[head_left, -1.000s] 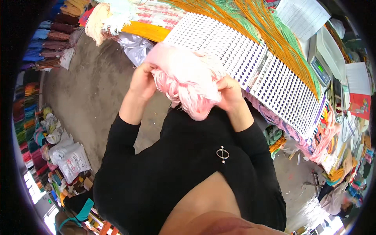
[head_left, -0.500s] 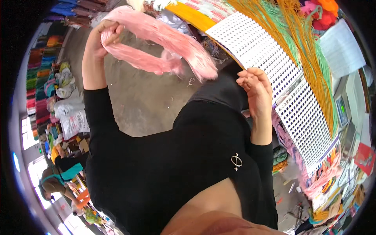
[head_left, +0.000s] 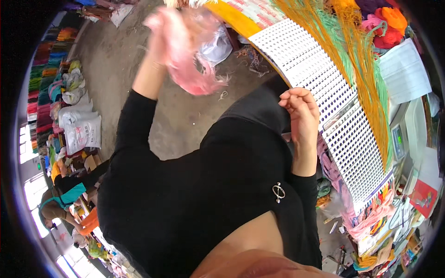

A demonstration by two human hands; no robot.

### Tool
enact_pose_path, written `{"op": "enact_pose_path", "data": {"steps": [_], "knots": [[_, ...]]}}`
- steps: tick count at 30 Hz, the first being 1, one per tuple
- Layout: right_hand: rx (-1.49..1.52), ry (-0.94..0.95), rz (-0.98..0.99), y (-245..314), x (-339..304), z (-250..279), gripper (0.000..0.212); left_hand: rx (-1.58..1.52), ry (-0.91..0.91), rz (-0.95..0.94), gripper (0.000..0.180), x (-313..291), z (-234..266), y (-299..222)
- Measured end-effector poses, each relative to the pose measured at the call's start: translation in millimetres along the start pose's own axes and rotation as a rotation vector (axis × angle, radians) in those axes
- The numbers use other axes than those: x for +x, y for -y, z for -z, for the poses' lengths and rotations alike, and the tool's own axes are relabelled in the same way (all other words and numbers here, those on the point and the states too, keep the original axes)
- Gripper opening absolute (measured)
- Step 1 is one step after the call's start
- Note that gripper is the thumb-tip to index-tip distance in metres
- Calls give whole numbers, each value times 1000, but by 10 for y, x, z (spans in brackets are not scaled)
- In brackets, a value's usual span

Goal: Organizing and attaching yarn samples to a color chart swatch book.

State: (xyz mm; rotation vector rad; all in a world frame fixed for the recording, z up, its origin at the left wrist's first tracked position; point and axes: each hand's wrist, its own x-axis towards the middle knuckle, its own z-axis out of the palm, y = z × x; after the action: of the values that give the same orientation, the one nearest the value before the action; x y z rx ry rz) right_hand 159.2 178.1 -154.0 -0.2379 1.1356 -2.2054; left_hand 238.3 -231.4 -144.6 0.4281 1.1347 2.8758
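Observation:
My left hand (head_left: 159,41) is raised at the upper left, closed round a skein of pale pink yarn (head_left: 187,76). Motion smears both the hand and the top of the skein. Loose strands trail from the skein's lower end, which hangs over the floor. My right hand (head_left: 302,109) hovers at the near edge of a long table, beside a white board with rows of dark holes (head_left: 308,58). Its fingers are loosely bent, with gaps between them, and nothing shows in them.
Orange-brown yarn (head_left: 366,99) and mint-green yarn lie along the table behind the boards. A scale with a green display (head_left: 397,141) and paper sheets (head_left: 405,69) sit at the right. White sacks (head_left: 81,129) and shelved yarn line the left, where another person (head_left: 58,204) bends over.
My left hand has swung to the right, and the pink skein has gone from a wide stretched loop to a bunched, blurred hang. My right hand has barely moved.

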Motion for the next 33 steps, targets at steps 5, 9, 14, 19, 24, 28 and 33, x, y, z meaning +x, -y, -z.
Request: {"op": "enact_pose_path", "data": {"steps": [5, 9, 14, 19, 24, 28, 33], "knots": [[-295, -46, 85, 9, -11, -108, 14, 106, -270, 365, 62, 526, -1180, 1170], [-563, -12, 233, -92, 32, -211, 16, 31, -269, 315, 52, 713, -1575, 1638], [-580, -65, 198, -92, 24, -113, 13, -33, -164, 441, 52, 801, -1599, 1815], [-278, -98, 141, -35, -20, -76, 15, -137, -272, 421, 48, 886, -1616, 1785], [-222, -112, 82, 1, -76, -37, 19, 2, -462, 321, 41, 883, -1589, 1785], [-273, -135, 103, 12, -76, -37, 21, 107, -413, 297, 38, 877, -1496, 1821], [-243, -133, 112, 14, -80, -44, 21, 129, -437, 314, 36, 883, -1479, 1822]]}}
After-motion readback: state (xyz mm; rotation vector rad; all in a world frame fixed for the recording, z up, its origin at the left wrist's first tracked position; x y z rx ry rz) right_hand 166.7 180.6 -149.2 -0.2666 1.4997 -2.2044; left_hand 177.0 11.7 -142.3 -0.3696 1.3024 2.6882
